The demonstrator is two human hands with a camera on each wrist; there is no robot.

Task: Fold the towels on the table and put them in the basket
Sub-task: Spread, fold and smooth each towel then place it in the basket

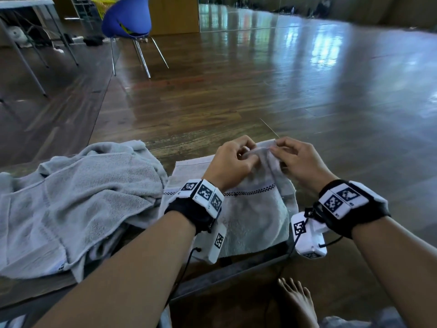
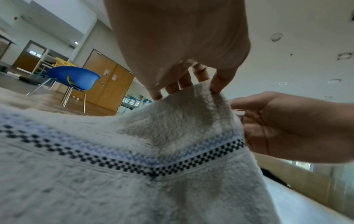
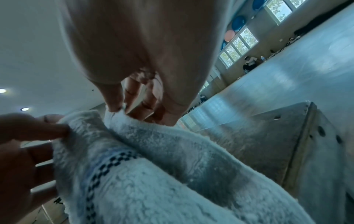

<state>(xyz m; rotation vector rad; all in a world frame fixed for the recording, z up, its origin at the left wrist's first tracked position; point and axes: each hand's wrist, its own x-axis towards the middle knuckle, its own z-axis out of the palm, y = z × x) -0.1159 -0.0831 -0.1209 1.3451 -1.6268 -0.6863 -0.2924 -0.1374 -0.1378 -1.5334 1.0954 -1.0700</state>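
A white towel (image 1: 250,216) with a dark checkered stripe (image 2: 107,160) lies on the table's right part. Both hands lift its far edge. My left hand (image 1: 233,157) pinches the raised edge with thumb and fingertips (image 2: 218,86). My right hand (image 1: 295,159) pinches the same edge just to the right, and the towel (image 3: 153,174) drapes below its fingers (image 3: 114,104). A larger grey towel (image 1: 78,202) lies crumpled on the table's left side. No basket on or near the table shows.
The table's front edge (image 1: 227,275) runs below my wrists, and a bare foot (image 1: 298,301) shows under it. A blue chair (image 1: 128,22) stands on the wooden floor far left, with a table's legs (image 1: 21,60) beside it.
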